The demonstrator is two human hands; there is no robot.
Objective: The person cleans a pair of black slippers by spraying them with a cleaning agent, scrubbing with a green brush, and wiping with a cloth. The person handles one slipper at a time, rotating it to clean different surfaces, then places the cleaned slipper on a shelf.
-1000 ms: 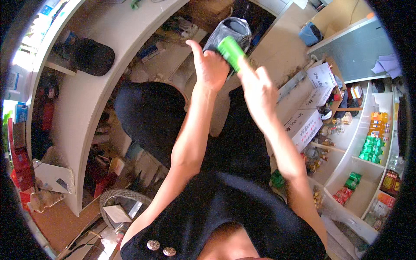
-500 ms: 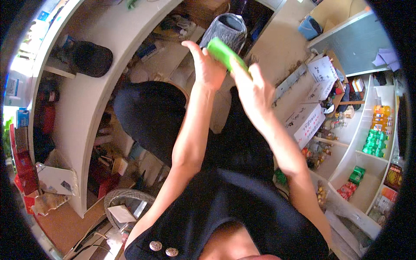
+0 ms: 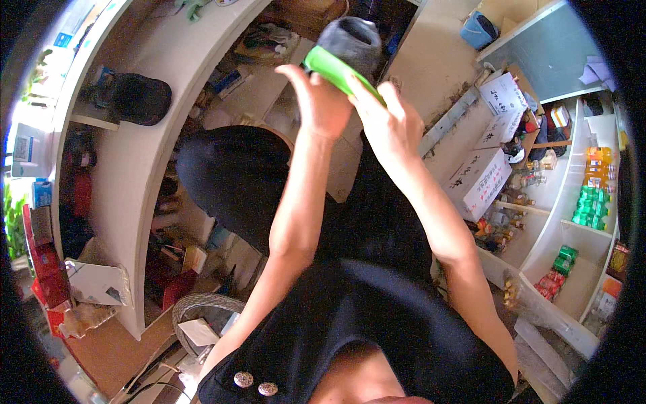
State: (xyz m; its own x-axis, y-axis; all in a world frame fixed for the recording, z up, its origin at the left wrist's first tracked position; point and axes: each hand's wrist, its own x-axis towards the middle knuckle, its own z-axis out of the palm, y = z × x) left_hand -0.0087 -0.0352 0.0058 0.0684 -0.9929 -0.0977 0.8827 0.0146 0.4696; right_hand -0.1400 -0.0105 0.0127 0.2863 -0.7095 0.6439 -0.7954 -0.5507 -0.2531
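Observation:
A dark grey shoe [image 3: 353, 40], its oval opening turned up and away, sits just beyond my hands in the upper middle. My left hand [image 3: 324, 108] holds its near end; the thumb sticks out to the left, while the fingers are hidden behind the shoe and a green brush. That brush [image 3: 334, 67] is gripped by my right hand [image 3: 393, 128], with the forefinger stretched along its back. It lies slantwise across the near side of the shoe. Whatever bristles it has face away from view.
On the left, a curved white counter [image 3: 114, 175] carries a black, shoe-shaped item [image 3: 141, 99]. White boxes [image 3: 481, 175] stand at right, near shelves with green bottles [image 3: 591, 207]. A blue bucket [image 3: 476, 32] is at the upper right, and a wheel [image 3: 188, 316] at lower left.
The brush has slid slightly left and upward along the shoe, and my right hand has followed it. The shoe looks darker now, with fewer pale streaks showing. My left thumb points further left.

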